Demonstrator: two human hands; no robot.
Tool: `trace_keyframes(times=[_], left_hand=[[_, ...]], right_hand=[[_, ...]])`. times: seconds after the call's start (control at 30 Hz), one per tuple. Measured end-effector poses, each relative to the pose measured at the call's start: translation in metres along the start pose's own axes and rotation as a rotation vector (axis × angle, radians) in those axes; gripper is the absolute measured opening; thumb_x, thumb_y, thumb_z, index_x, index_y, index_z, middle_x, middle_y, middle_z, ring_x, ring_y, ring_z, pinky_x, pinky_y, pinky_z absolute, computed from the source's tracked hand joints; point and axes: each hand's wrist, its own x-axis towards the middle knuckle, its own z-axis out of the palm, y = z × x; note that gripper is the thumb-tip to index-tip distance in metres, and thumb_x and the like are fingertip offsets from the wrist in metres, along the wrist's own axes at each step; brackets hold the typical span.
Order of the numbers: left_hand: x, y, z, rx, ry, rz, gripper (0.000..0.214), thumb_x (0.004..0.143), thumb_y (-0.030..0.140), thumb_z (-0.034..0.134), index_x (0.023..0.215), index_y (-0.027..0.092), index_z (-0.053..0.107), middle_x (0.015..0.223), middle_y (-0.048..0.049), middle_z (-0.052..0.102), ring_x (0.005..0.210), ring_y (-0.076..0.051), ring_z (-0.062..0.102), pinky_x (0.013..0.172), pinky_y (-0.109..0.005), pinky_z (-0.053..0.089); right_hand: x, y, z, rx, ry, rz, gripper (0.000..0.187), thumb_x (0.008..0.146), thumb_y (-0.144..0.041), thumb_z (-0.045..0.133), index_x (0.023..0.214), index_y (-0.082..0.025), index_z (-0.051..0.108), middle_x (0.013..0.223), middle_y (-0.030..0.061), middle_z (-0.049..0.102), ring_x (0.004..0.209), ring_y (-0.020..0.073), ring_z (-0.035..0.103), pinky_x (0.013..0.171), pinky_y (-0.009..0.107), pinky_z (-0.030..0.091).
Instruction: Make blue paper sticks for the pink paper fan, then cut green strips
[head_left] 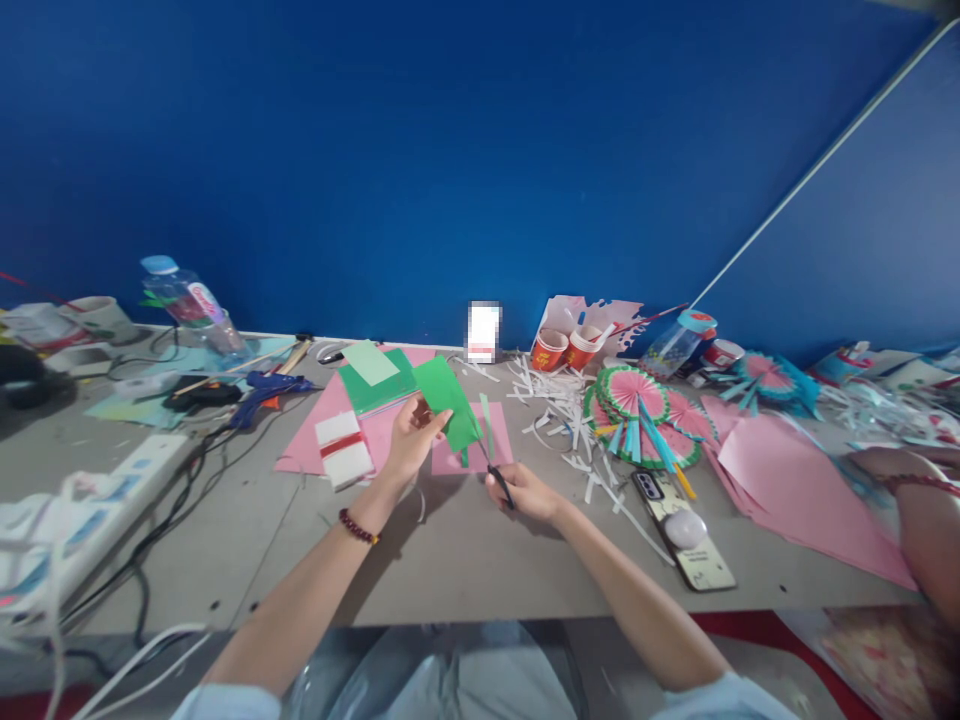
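Observation:
My left hand (411,440) is closed on a sheet of green paper (448,398) and holds it up over the grey table (450,550). My right hand (517,490) grips black-handled scissors (501,484) just below the sheet's lower right edge, where a thin green strip (487,425) hangs partly cut. Under the green sheet lies a small pink sheet (472,455). Larger pink sheets (322,420) with green sheets (375,385) on top lie behind my left hand. A red bead bracelet is on my left wrist.
White paper strips (570,420) litter the table on the right, beside pink-and-green paper fans (645,415), a phone (682,525) and two red cups (566,348). A glue gun (262,390), a bottle (191,300) and cables lie left. Another person's arm (915,500) rests at the right edge.

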Motion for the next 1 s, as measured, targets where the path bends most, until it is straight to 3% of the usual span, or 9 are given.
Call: trace_keyframes(times=[1.0], left_hand=[[0.0005,0.0004,0.0001,-0.017,0.011,-0.002,0.035,0.064,0.033,0.074,0.093,0.019,0.06,0.074,0.0019,0.06,0.057,-0.008,0.052,0.048,-0.019,0.043]], right_hand=[[0.0017,0.0055,-0.0012,0.021,-0.009,-0.025,0.053,0.077,-0.063,0.049,0.05,-0.018,0.043,0.043,-0.0056,0.037,0.038,0.0058,0.035,0.039,0.019,0.027]])
